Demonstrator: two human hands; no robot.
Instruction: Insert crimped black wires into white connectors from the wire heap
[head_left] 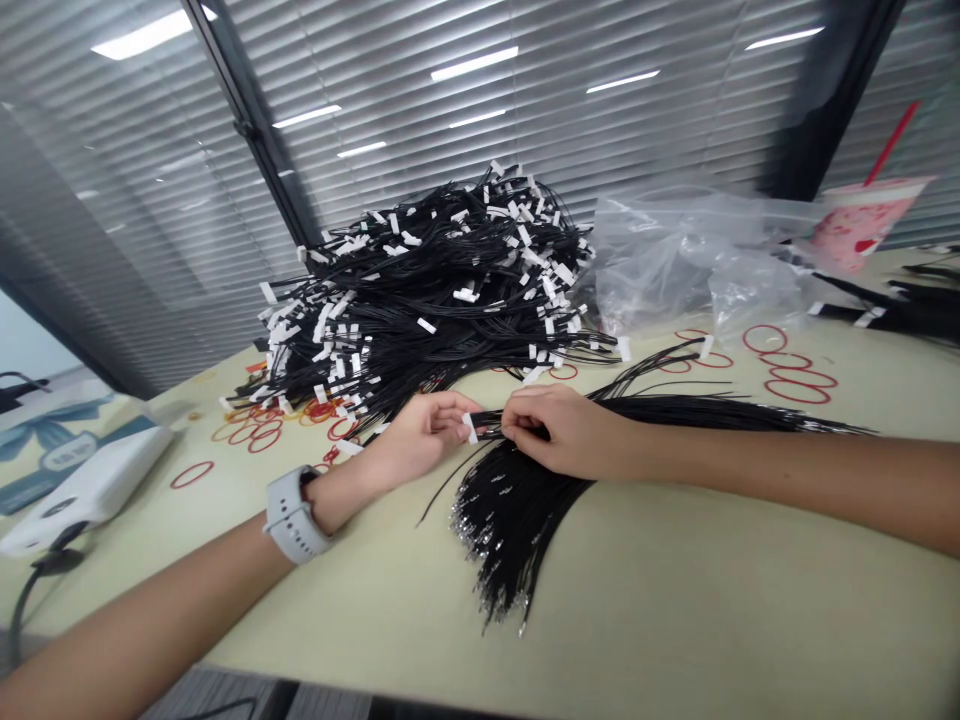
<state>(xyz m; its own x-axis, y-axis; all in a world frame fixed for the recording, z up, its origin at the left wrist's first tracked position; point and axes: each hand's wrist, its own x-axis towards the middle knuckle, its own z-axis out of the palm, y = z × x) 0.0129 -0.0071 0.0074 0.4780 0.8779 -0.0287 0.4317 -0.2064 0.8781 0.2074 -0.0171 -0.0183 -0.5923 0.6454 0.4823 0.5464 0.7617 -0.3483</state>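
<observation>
My left hand (429,432), with a grey watch (295,515) on its wrist, pinches the end of thin black cables near a white tag (470,428). Close beside it, my right hand (559,425) is closed around the same cables a little further along. Below and right of my right hand lies a bundle of black cables (517,510) with shiny metal tips fanned toward me. More black cables (712,412) stretch right behind my right forearm. A large heap of black cables (450,290) with white tags rises behind my hands.
Red rubber bands (799,378) lie on the pale table (720,600), with others at the left. Clear plastic bags (675,260) and a pink cup with a red straw (862,225) stand at the back right. A white device (90,490) with a plugged-in cord sits left.
</observation>
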